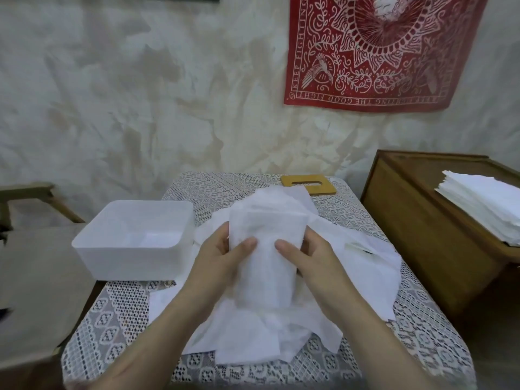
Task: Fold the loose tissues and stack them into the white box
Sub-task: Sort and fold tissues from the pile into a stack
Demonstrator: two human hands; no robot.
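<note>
One folded tissue (266,257), held above the loose tissues (281,342) on the lace-covered table (422,333), is pinched at both edges by the left hand (222,258) and right hand (312,261), while the white box (132,240) is seen with nothing stacked inside, so most work is judged outstanding.

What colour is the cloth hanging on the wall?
The wall cloth is red with white ornamental print; head view.

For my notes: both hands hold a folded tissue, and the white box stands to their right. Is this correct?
No. The head view shows the white box to their left, not right. The left hand and right hand do hold the folded tissue.
</note>
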